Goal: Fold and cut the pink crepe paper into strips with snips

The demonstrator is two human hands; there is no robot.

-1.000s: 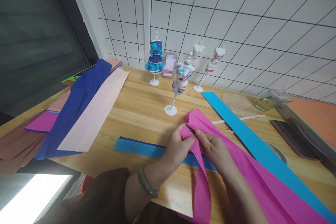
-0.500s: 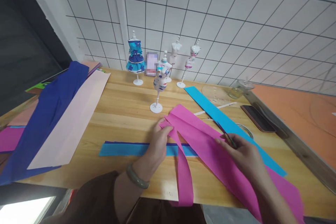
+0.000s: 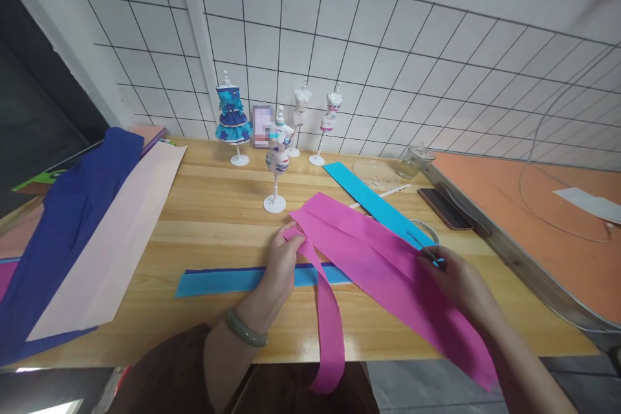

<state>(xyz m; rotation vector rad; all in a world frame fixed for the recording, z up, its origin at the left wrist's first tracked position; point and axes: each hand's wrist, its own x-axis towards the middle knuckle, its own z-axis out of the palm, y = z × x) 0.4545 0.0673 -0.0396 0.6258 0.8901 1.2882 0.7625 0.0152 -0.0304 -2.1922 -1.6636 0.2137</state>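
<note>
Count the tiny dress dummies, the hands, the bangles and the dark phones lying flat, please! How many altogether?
Mini dress forms: 4
Hands: 2
Bangle: 1
Dark phone lying flat: 1
Total: 8

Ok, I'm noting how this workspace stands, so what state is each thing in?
Left hand: pinching the pink strip
Pink strip: draped over the near edge of the table
Right hand: holding scissors
Scissors: open or shut, cannot tell
Pink sheet: spread out, creased
Leftmost mannequin: upright, dressed
Front mannequin: upright
Phone: flat, screen dark
Jar: upright, lid on
</note>
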